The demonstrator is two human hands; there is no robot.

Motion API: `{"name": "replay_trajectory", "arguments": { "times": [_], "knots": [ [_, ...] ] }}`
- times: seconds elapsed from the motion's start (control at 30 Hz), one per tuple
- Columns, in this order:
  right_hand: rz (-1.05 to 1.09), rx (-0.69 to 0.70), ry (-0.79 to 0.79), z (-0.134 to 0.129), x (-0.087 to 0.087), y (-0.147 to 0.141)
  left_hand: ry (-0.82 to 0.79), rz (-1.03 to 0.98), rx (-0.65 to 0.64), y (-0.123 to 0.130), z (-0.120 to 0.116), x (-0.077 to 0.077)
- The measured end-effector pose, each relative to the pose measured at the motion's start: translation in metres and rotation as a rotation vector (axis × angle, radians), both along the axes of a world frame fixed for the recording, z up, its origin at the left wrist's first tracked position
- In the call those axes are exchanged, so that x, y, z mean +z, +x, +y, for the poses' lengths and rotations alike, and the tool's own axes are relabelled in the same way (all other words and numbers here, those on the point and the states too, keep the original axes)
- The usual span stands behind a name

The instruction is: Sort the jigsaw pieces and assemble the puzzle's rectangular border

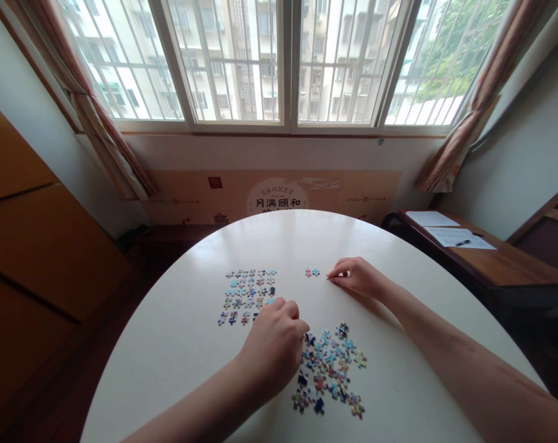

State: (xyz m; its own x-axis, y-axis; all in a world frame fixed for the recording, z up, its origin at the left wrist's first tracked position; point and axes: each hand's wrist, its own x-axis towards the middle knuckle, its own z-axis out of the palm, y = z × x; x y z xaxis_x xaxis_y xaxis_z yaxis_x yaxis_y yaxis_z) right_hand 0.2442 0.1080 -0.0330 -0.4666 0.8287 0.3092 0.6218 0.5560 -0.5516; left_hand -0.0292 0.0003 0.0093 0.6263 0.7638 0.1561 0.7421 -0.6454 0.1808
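Observation:
My right hand (358,277) pinches a small jigsaw puzzle piece (328,277) at the tabletop, just right of two puzzle pieces (312,272) lying side by side. Closed, with its fingers curled under, my left hand (279,335) hovers at the left edge of a loose heap of puzzle pieces (327,363). What its fingertips hold, if anything, is hidden. Left of that hand, several rows of spaced-out puzzle pieces (248,289) lie on the table, and the hand covers part of the nearest rows.
The round white table (168,369) fills the foreground. Behind it a printed cardboard panel (191,191) leans under a barred window (288,61). A wooden desk (514,258) with papers (458,237) and a pen stands to the right. Wooden cabinets (29,246) line the left side.

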Motion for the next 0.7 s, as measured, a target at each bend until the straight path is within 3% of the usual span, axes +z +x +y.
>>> {"name": "replay_trajectory", "arguments": {
  "times": [0.2,0.7],
  "knots": [
    [0.007,-0.117,0.108,0.004,-0.01,-0.008,-0.015,0.009,-0.004,0.002,-0.001,0.0],
    [-0.028,-0.149,0.155,0.005,-0.016,-0.013,-0.02,-0.002,0.01,0.002,0.0,0.0]
  ]
}}
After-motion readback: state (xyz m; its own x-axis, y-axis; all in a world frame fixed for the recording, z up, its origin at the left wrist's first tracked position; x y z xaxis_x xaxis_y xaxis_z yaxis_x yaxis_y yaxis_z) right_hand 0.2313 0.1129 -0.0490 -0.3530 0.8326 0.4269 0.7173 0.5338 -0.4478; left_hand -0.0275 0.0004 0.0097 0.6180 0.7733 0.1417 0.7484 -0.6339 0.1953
